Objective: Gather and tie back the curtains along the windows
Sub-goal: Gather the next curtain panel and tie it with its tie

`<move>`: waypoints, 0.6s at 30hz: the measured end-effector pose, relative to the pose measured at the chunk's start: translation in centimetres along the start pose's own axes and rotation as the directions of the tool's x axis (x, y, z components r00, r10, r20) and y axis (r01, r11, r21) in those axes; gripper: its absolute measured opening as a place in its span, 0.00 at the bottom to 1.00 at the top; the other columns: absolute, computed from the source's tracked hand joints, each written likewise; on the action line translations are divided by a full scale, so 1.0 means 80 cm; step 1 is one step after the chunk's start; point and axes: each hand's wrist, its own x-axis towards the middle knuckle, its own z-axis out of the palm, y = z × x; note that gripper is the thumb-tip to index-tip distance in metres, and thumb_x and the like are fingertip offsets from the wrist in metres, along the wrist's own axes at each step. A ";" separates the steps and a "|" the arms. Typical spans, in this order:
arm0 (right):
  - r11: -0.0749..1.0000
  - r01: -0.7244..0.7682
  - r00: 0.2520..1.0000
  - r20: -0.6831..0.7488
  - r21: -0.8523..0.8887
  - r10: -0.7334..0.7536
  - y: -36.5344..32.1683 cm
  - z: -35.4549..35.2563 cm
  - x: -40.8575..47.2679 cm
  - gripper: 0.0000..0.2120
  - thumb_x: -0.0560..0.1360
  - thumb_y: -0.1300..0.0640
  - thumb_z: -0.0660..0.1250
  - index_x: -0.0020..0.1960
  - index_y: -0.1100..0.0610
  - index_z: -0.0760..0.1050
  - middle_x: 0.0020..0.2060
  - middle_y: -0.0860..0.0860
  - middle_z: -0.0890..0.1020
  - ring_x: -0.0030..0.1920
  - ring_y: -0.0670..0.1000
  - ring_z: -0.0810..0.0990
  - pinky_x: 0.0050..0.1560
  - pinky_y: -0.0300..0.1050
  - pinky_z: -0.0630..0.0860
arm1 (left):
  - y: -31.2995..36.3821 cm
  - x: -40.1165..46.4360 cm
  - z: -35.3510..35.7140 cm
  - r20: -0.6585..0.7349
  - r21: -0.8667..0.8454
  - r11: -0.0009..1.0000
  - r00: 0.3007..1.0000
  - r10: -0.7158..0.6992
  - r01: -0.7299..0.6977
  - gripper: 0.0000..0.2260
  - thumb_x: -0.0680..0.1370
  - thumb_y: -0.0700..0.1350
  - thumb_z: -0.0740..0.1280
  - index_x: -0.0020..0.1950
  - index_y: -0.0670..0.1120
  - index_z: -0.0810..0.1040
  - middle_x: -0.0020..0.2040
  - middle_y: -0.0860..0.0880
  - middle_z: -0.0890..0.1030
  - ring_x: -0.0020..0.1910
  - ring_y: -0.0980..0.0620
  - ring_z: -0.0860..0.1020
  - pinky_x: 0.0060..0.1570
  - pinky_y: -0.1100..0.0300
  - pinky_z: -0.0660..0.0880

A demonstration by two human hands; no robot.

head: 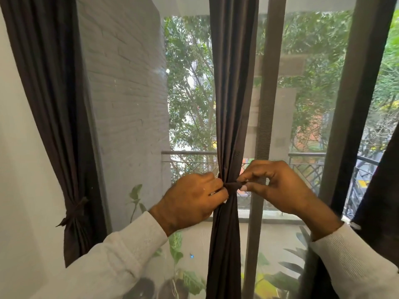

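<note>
A dark brown curtain (233,87) hangs gathered into a narrow bundle in the middle of the window. A brown tie-back (232,186) wraps its waist. My left hand (190,201) grips the tie and the bundle from the left. My right hand (274,184) pinches the tie's other end between thumb and fingers on the right. At the far left another brown curtain (54,93) hangs gathered, with a knotted tie (74,212) round it. Part of a third dark curtain (380,201) shows at the right edge.
A dark window frame post (354,104) stands to the right of the middle curtain, and a mesh screen strip (262,126) runs beside it. Outside are a white brick wall (125,93), a balcony railing (306,155), potted plants (183,277) and trees.
</note>
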 end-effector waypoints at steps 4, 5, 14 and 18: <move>0.985 0.087 0.996 -0.004 -0.148 -0.088 -0.004 -0.004 0.007 0.05 0.75 0.57 0.78 0.50 0.49 0.88 0.49 0.44 0.81 0.51 0.49 0.82 0.48 0.46 0.79 | -0.001 -0.009 0.000 -0.005 0.048 0.996 0.998 0.069 -0.069 0.04 0.81 0.36 0.70 0.52 0.41 0.85 0.46 0.44 0.83 0.39 0.45 0.76 0.34 0.51 0.73; 0.985 0.087 0.996 -0.009 -0.147 -0.089 -0.004 -0.004 0.009 0.04 0.75 0.57 0.78 0.49 0.49 0.87 0.50 0.44 0.81 0.53 0.49 0.82 0.50 0.48 0.79 | 0.000 -0.011 -0.002 -0.019 0.057 0.995 0.996 0.083 -0.081 0.04 0.81 0.35 0.71 0.52 0.40 0.85 0.48 0.42 0.83 0.40 0.44 0.77 0.34 0.50 0.74; 0.977 -0.110 0.975 -0.169 0.183 0.141 -0.007 0.008 0.026 0.03 0.76 0.65 0.76 0.48 0.60 0.88 0.40 0.51 0.88 0.43 0.52 0.88 0.49 0.45 0.83 | 0.000 -0.016 -0.021 -0.094 0.089 0.986 0.984 0.151 -0.142 0.04 0.81 0.35 0.72 0.53 0.37 0.86 0.53 0.39 0.86 0.43 0.41 0.82 0.39 0.49 0.78; 0.982 -0.156 0.953 -0.245 0.108 0.178 -0.006 0.010 0.028 0.03 0.76 0.64 0.77 0.46 0.58 0.87 0.39 0.49 0.88 0.43 0.49 0.87 0.47 0.38 0.82 | 0.000 -0.030 -0.022 -0.063 0.106 0.982 0.985 0.163 -0.156 0.04 0.81 0.35 0.72 0.54 0.39 0.86 0.54 0.41 0.86 0.46 0.42 0.81 0.40 0.50 0.77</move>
